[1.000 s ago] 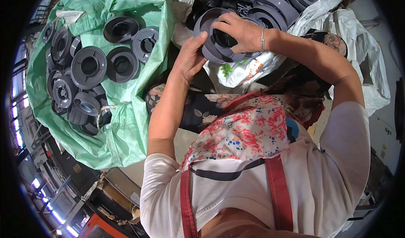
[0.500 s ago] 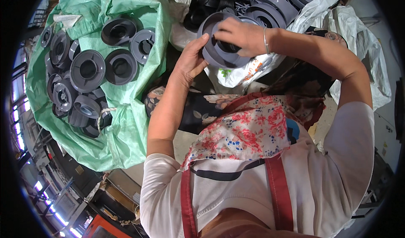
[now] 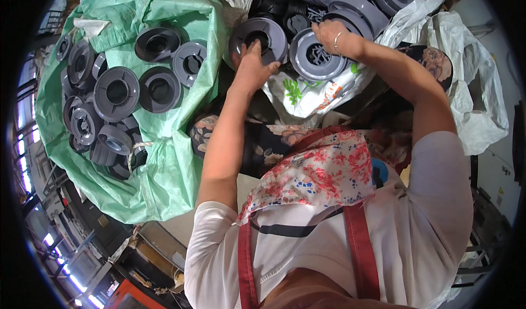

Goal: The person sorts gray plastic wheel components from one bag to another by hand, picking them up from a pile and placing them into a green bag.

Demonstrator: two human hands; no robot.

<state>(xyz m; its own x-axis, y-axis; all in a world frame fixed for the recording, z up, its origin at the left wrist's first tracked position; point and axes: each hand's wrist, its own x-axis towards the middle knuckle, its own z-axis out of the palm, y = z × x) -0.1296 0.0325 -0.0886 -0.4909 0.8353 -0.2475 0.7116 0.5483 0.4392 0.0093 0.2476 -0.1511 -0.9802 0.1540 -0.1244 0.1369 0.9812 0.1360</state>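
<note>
Workshop clutter ran along the left and lower left: frames, boxes, bright light strips (image 3: 71, 279), an orange-red item (image 3: 134, 297) at the bottom. Large green sack (image 3: 170, 161) stood wide open at left, loaded with gray rings (image 3: 131, 84), tipped at mixed angles. Pale crumpled sack (image 3: 479, 103) hung at right.

Work was at top center. Gray ring (image 3: 276, 46) sat just right of the green sack, face up toward the camera, a bit tilted. Round, so no long axis across the face; its center axis ran up through the dark hole. Gray bowl (image 3: 298, 58) was just beside it on the right, mouth up, axis roughly parallel, small gray pieces (image 3: 319, 55) piled in the middle. White printed bag (image 3: 307, 99) lay at its near side; couldn't tell what carried the weight.

Left hand (image 3: 254, 67) was on the ring's near side, pointing away from the body, fingers partly spread over the hole, thumb out to the side. Couldn't tell how deep the fingertips went. Right hand (image 3: 332, 36) reached in from the right, fingers bent at the bowl's far rim; couldn't tell if they gripped anything.

Behind: black parts (image 3: 276, 2), more gray rings. Flowered apron (image 3: 323, 172) on the near side.
</note>
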